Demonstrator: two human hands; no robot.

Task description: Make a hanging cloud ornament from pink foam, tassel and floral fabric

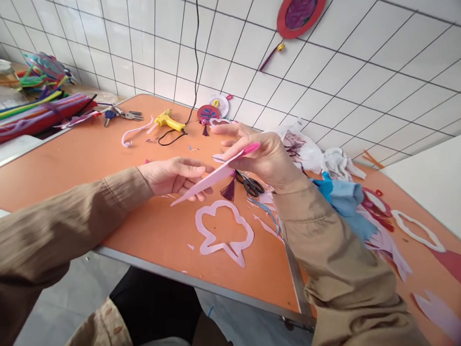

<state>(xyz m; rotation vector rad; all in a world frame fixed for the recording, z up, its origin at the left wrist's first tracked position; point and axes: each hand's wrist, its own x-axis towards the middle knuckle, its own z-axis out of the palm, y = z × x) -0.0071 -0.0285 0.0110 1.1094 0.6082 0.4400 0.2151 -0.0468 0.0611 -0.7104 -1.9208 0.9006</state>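
Note:
A thin, pale pink felt piece [214, 178], seen nearly edge-on with a bright pink tip at its top, is tilted above the table. My right hand [252, 150] grips its upper end between thumb and fingers. On the piece's lower left side is my left hand [182, 175], fingers apart and partly hidden behind the felt; whether it touches the piece I cannot tell. Below them, a pale pink cut-out frame with a wavy outline [246, 244] lies flat on the table. Black-handled scissors [252, 185] and a dark purple tassel [228, 189] are just behind it.
On the orange table [73, 164] lie a yellow glue gun [170, 120], keys [109, 115] and pliers [132, 115]. Pipe cleaners [37, 118] are heaped at left. Blue felt [343, 199], a white wavy frame [419, 231] and scraps lie at right. A round red ornament [283, 10] hangs on the tiled wall.

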